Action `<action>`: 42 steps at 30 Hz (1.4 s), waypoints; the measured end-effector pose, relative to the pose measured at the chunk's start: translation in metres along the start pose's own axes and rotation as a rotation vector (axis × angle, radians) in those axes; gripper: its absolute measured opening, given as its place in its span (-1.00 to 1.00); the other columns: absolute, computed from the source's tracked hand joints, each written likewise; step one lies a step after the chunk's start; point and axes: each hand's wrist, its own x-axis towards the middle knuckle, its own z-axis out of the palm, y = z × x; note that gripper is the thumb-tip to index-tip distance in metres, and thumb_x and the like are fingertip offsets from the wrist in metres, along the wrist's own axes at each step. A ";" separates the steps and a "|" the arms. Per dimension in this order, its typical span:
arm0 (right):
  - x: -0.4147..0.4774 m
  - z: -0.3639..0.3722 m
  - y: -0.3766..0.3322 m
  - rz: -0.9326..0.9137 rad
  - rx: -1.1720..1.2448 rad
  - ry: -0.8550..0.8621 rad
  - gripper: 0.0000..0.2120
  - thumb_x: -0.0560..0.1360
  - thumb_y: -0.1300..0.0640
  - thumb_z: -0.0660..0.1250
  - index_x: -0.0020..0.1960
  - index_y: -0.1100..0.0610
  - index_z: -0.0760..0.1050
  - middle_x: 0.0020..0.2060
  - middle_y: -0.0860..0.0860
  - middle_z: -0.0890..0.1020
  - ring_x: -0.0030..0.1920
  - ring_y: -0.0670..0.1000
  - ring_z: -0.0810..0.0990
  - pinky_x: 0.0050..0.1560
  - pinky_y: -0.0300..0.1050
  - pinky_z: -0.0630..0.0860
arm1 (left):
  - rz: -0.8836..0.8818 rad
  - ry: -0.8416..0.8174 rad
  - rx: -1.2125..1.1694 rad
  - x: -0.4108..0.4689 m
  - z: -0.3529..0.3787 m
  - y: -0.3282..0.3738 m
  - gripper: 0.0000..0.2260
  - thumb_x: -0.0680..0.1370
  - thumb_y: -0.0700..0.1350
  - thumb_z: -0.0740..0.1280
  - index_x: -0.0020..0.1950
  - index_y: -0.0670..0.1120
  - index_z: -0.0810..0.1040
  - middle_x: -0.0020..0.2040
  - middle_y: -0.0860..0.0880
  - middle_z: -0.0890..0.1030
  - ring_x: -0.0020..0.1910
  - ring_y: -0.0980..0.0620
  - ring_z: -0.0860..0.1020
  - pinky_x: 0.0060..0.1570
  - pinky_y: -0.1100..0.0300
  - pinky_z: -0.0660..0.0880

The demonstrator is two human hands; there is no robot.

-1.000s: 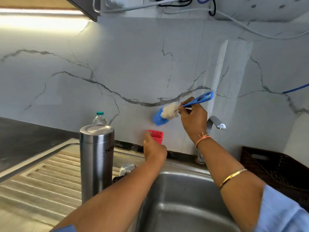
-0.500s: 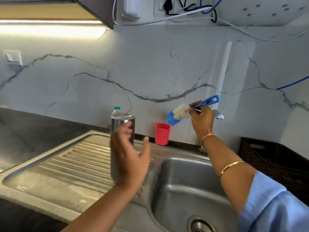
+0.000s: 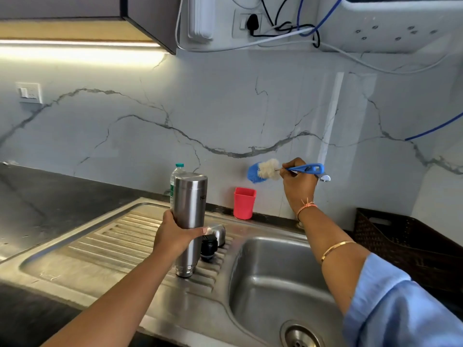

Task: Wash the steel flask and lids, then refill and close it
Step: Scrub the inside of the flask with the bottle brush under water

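Steel flask (image 3: 189, 196) upright on the ribbed drainboard (image 3: 112, 241), held by the left hand (image 3: 175, 237); bottle brush (image 3: 265, 170) raised in the right hand (image 3: 299, 184).
Hands: the left is wrapped round the flask's mid-body, thumb across the front; the right is closed on the brush's blue handle, up near the wall. The steel cap (image 3: 218, 232) and black stopper (image 3: 209, 246) lie just beside the flask's foot, near the basin (image 3: 270, 284). Handling, as judged: rigid polished steel, likely slick once wet and soapy, not fragile but prone to dent or clatter if dropped. It is tall on a small foot over ribs, so tippy. A full-wrap mid-body grip suits it. The lids are small and could roll into the basin. Weight unknown; I cannot tell whether it holds water.
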 end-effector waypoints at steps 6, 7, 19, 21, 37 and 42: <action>-0.003 0.000 0.005 -0.021 -0.007 -0.010 -0.96 0.48 0.41 0.33 -0.08 0.35 0.51 -0.22 0.06 0.53 -0.26 -0.15 0.50 -0.27 -0.51 0.44 | 0.072 0.151 0.015 -0.011 -0.005 0.003 -0.48 0.31 -0.02 0.57 0.09 0.00 0.31 -0.02 0.02 0.51 -0.11 -0.05 0.49 -0.10 0.10 0.42; -0.003 0.000 0.006 -0.017 -0.001 -0.011 -0.96 0.48 0.41 0.33 -0.08 0.34 0.51 -0.23 0.05 0.53 -0.26 -0.15 0.50 -0.28 -0.51 0.45 | 0.092 0.186 -0.009 -0.014 -0.006 0.006 -0.49 0.32 -0.01 0.56 0.09 0.01 0.32 -0.03 0.03 0.51 -0.10 -0.05 0.49 -0.10 0.10 0.42; -0.012 -0.022 0.005 0.076 0.064 0.082 -0.94 0.47 0.40 0.33 -0.08 0.30 0.50 -0.18 0.07 0.55 -0.22 -0.15 0.52 -0.20 -0.49 0.47 | -0.350 -0.158 -0.782 -0.009 0.024 0.041 -0.48 0.46 0.00 0.45 0.32 -0.12 0.33 0.17 -0.14 0.50 0.20 -0.20 0.50 -0.08 -0.13 0.53; -0.016 -0.034 0.000 0.080 0.069 0.079 -0.94 0.48 0.40 0.33 -0.06 0.31 0.50 -0.15 0.09 0.56 -0.19 -0.16 0.53 -0.16 -0.49 0.48 | -0.461 -0.215 -0.831 -0.006 0.039 0.044 -0.48 0.48 0.01 0.42 0.34 -0.13 0.31 0.16 -0.19 0.48 0.24 -0.24 0.47 0.12 -0.23 0.44; -0.051 -0.153 -0.070 -0.166 0.173 0.038 -0.83 0.48 0.36 0.35 -0.13 0.10 0.48 -0.08 0.06 0.65 0.03 -0.04 0.64 0.15 -0.10 0.55 | -0.491 -0.455 -1.016 0.046 0.141 0.092 -0.51 0.45 0.02 0.43 0.27 -0.19 0.42 -0.01 -0.25 0.59 -0.09 -0.18 0.59 -0.21 -0.06 0.56; -0.061 -0.163 -0.085 -0.367 0.162 -0.019 -0.74 0.49 0.34 0.35 -0.10 -0.03 0.52 -0.08 0.07 0.65 0.05 0.03 0.64 0.12 -0.08 0.55 | -0.502 -0.430 -1.023 0.063 0.157 0.104 -0.51 0.42 0.08 0.45 0.23 -0.13 0.44 -0.02 -0.18 0.59 -0.10 -0.11 0.56 -0.26 0.04 0.51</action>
